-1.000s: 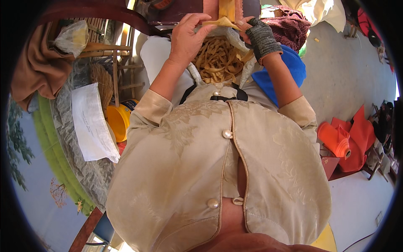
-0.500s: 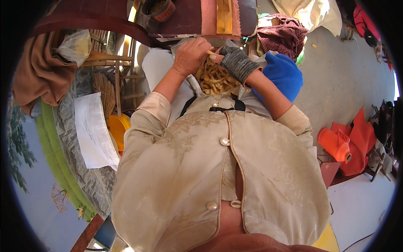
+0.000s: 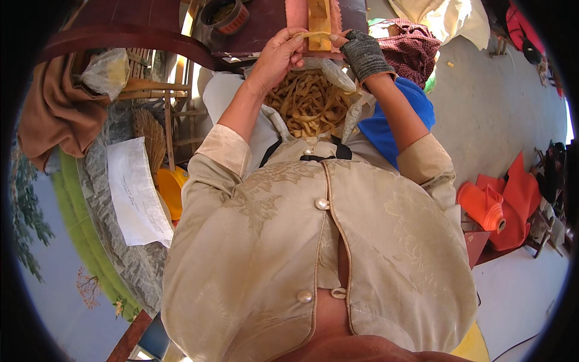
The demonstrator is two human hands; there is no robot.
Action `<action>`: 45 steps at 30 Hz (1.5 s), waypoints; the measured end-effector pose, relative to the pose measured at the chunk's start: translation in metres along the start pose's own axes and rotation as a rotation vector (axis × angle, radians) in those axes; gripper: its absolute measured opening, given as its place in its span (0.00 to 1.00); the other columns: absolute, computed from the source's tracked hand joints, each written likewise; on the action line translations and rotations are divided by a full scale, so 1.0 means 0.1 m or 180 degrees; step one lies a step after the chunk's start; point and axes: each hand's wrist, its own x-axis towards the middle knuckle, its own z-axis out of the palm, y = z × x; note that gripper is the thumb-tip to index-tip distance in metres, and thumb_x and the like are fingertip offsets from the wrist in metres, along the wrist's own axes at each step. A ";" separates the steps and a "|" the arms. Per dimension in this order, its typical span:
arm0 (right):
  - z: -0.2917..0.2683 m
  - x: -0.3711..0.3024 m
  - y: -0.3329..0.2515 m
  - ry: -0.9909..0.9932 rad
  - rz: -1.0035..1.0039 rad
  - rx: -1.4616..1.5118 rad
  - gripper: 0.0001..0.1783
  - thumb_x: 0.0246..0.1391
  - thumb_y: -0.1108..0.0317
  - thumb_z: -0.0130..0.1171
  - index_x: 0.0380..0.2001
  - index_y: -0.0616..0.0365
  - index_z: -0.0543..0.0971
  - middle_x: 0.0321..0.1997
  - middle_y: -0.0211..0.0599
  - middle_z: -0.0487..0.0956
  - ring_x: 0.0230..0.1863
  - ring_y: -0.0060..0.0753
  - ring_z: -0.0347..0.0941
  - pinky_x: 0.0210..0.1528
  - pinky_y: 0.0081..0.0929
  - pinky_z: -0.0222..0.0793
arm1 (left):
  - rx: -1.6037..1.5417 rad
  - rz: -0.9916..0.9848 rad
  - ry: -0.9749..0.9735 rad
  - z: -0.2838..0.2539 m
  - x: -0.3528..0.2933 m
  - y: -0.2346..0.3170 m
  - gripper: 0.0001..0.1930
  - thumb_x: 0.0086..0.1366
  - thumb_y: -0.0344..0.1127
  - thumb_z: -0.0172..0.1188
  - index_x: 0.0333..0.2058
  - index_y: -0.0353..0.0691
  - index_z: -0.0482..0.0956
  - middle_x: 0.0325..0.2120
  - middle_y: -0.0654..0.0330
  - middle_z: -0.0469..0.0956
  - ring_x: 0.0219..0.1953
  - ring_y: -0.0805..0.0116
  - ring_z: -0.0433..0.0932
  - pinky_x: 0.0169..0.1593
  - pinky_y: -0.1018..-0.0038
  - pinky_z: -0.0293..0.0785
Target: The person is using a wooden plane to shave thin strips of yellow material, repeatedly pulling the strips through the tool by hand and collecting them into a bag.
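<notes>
Wearing a tan jacket [image 3: 392, 241], a person has a heap [image 3: 310, 105] of yellow strips between the legs, with a blue cloth [image 3: 404, 111] by the right leg. Past the heap, the left hand [image 3: 277, 58] pinches one end of a strip [image 3: 316, 34], and the right hand [image 3: 362, 55], in a grey glove [image 3: 371, 65], pinches the other. The strip crosses in front of the wood [image 3: 319, 16]. Farther off, a bowl [image 3: 230, 19] sits on the red table [image 3: 262, 24].
</notes>
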 end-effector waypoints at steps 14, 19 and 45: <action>-0.05 0.52 0.14 0.0608 -0.0447 -0.0841 0.24 0.49 0.48 0.50 0.27 0.63 0.77 0.24 0.49 0.75 0.31 0.46 0.74 0.34 0.38 0.67 | 0.2159 0.0796 0.0857 -0.07 0.45 0.02 0.09 0.61 0.38 0.53 0.35 0.39 0.75 0.19 0.69 0.71 0.20 0.81 0.68 0.24 0.82 0.64; 0.22 0.39 0.39 -0.0168 -0.1173 -0.3002 0.14 0.53 0.60 0.49 0.37 0.56 0.78 0.34 0.50 0.76 0.38 0.47 0.74 0.40 0.38 0.70 | 0.3415 0.0688 0.1087 -0.22 0.53 -0.12 0.13 0.54 0.41 0.57 0.33 0.38 0.75 0.23 0.57 0.75 0.26 0.64 0.75 0.33 0.70 0.69; 0.14 -0.56 -0.61 0.0680 -0.1152 0.0113 0.15 0.56 0.58 0.48 0.31 0.59 0.74 0.26 0.46 0.73 0.30 0.44 0.72 0.31 0.36 0.66 | 0.1178 -0.0902 -0.0090 0.32 -0.44 -0.31 0.11 0.65 0.35 0.45 0.41 0.41 0.74 0.35 0.68 0.73 0.34 0.76 0.72 0.38 0.74 0.71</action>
